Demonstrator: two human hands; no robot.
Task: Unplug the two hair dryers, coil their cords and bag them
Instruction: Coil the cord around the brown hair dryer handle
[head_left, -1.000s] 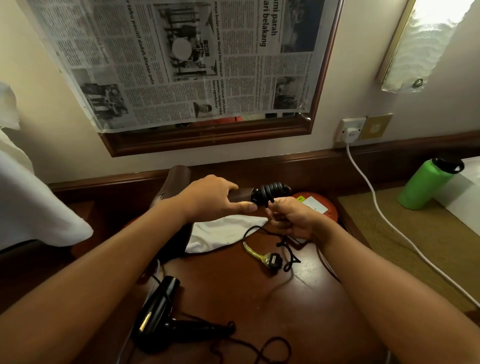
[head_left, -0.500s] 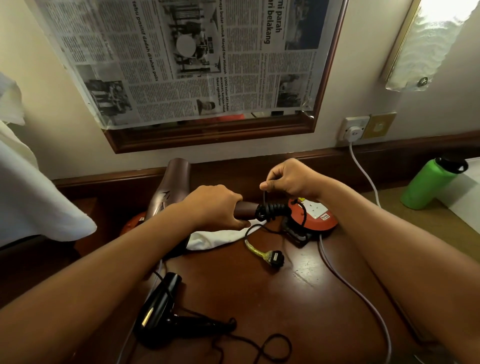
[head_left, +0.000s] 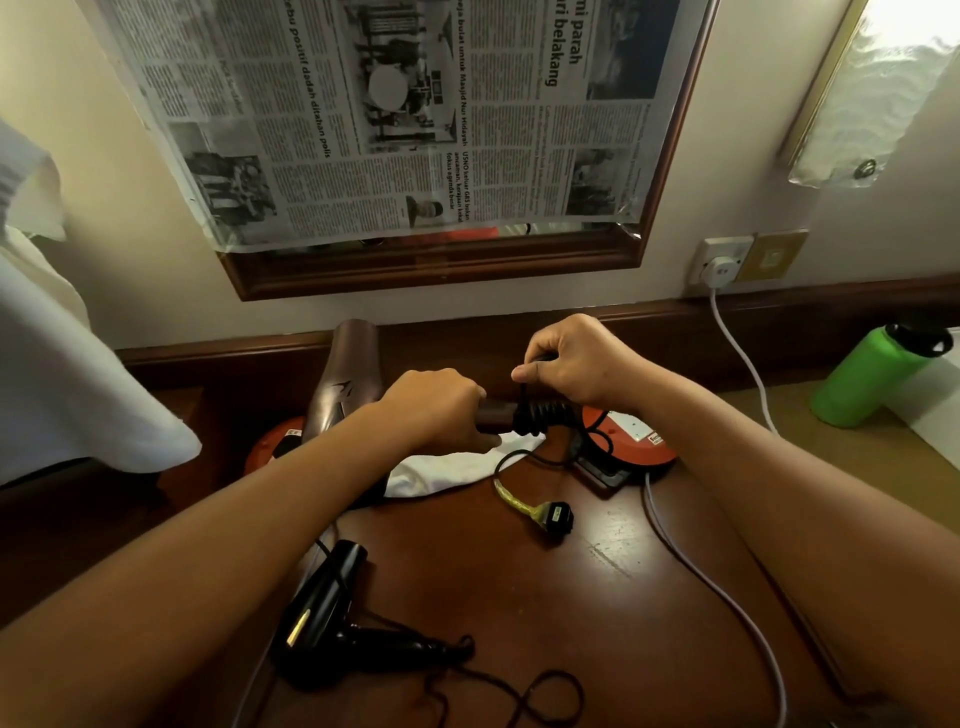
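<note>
Glossy brown table (head_left: 597, 597) below a newspaper-covered mirror (head_left: 395, 119). Left hand (head_left: 436, 410) gripping brown hair dryer (head_left: 348, 379) handle; right hand (head_left: 576, 364) pinching its black cord (head_left: 540, 415). Black hair dryer (head_left: 332, 608) lying near. Cord partly hidden.

Right hand (head_left: 576, 364) risen from below and right of the brown hair dryer (head_left: 348, 384) handle to just above it, pinching the black cord (head_left: 540, 415) taut over the coils; orange extension reel (head_left: 631, 441) uncovered; plug (head_left: 556, 517) untangled, lying alone.
</note>
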